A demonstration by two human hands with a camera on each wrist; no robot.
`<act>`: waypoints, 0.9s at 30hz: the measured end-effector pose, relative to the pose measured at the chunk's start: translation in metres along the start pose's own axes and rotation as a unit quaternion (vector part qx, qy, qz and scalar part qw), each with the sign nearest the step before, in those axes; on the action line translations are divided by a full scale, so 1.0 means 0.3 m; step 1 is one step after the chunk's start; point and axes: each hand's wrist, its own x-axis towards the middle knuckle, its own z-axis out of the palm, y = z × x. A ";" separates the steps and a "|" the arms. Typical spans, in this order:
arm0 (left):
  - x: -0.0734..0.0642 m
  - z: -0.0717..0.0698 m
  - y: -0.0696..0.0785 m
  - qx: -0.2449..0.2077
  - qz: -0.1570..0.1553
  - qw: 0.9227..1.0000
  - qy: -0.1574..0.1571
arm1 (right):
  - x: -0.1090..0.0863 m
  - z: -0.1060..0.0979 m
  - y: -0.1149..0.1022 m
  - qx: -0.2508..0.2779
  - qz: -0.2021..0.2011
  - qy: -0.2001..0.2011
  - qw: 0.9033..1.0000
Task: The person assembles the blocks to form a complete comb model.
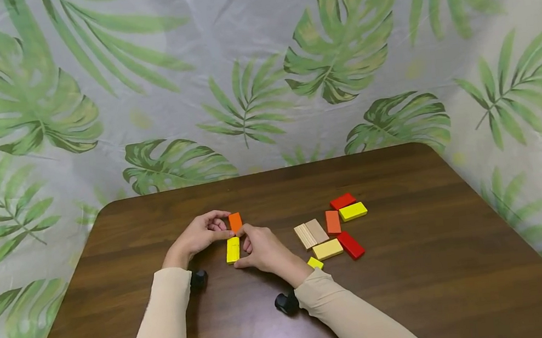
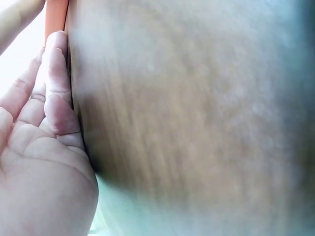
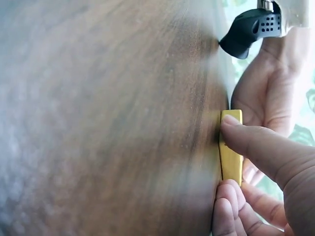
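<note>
Yellow block [image 1: 233, 253], on the nine o'clock side of the brown table [image 1: 426, 279], and pinched now by the right hand [image 1: 267, 251]: thumb at its six o'clock end, fingertip up at twelve. Just beyond, at twelve o'clock, orange block [image 1: 235, 222], caught between thumb and finger of the left hand [image 1: 198, 237]. Close work, both hands almost together; cannot tell whether touching. Across at three o'clock, well apart, a loose cluster: ridged wooden piece [image 1: 305, 237] at its nine, plain wooden block [image 1: 317, 231] beside that, pale yellow block [image 1: 328, 249] at six, red block [image 1: 351, 245] at five, another red block [image 1: 342, 201] at one, second yellow block [image 1: 353, 211] at two.
</note>
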 end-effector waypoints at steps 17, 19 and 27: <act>-0.007 0.000 0.014 0.002 0.005 1.000 0.003 | 0.003 0.003 0.009 0.006 -0.006 0.005 1.000; -0.005 0.000 0.012 0.001 0.004 1.000 0.003 | 0.002 0.002 0.009 0.009 -0.005 0.006 1.000; 0.003 -0.002 0.004 -0.007 0.001 1.000 0.004 | 0.003 -0.005 0.007 0.026 0.015 -0.004 1.000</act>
